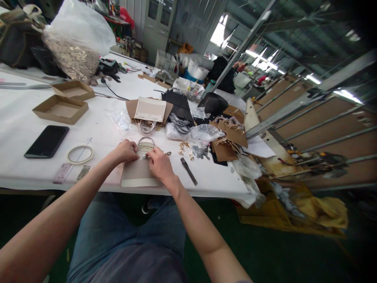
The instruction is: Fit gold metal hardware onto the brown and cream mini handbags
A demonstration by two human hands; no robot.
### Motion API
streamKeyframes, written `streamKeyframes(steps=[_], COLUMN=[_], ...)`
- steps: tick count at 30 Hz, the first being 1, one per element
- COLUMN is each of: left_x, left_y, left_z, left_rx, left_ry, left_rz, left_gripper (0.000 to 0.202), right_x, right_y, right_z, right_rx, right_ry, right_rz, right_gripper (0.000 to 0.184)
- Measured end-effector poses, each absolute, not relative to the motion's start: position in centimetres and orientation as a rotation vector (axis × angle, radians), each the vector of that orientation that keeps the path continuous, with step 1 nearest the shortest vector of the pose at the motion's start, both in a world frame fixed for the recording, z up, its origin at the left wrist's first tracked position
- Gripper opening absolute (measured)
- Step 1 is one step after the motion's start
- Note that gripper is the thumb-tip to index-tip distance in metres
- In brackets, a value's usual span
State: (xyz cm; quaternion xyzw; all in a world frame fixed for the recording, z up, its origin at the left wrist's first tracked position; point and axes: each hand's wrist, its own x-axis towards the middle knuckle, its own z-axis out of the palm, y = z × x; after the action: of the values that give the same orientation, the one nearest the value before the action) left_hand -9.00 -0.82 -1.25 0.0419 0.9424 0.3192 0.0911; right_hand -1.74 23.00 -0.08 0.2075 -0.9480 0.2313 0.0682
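Observation:
A beige bag panel (pixel 136 176) with a pale border lies flat at the table's front edge. Its curved handle (pixel 146 140) points away from me. My right hand (pixel 160 164) rests over the panel's right side, fingers pinched at a small shiny metal fitting (pixel 145 157). At the upper left of the panel, my left hand (pixel 128 151) is closed, fingertips down near the base of the handle; what they grip is hidden. Another metal piece (pixel 168 153) shows just beyond my right hand. To the right lies a dark metal bar-like tool (pixel 189 171).
Small brass parts (pixel 184 147) and dark grey pieces (pixel 201 152) lie right of the panel. Leftward are a tape roll (pixel 69 155), a phone (pixel 47 142) and cardboard trays (pixel 60 110). Behind sits another handled bag piece (pixel 150 109); brown panels (pixel 232 137) pile up at right.

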Motion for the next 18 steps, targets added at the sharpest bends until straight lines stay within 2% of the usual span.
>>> streamKeyframes(steps=[8,12,18], left_x=[-8.7,-8.8,-8.4], left_y=[-0.9,-0.3,1.6], left_z=[0.0,0.6,-1.1], left_rx=[0.098,0.077,0.037], left_ry=[2.726,2.632,2.932], left_rz=[0.97,1.013,0.83], left_gripper=[0.032,0.046,0.066], right_x=[-1.0,-1.0,-0.1], right_y=[22.8,22.9,23.0], right_z=[-1.2,-1.7,-3.5], right_rx=[0.641,0.633,0.612], right_ry=[-2.884,-2.82,-2.653], right_rz=[0.694,0.789,0.945], right_gripper=[0.03,0.028,0.026])
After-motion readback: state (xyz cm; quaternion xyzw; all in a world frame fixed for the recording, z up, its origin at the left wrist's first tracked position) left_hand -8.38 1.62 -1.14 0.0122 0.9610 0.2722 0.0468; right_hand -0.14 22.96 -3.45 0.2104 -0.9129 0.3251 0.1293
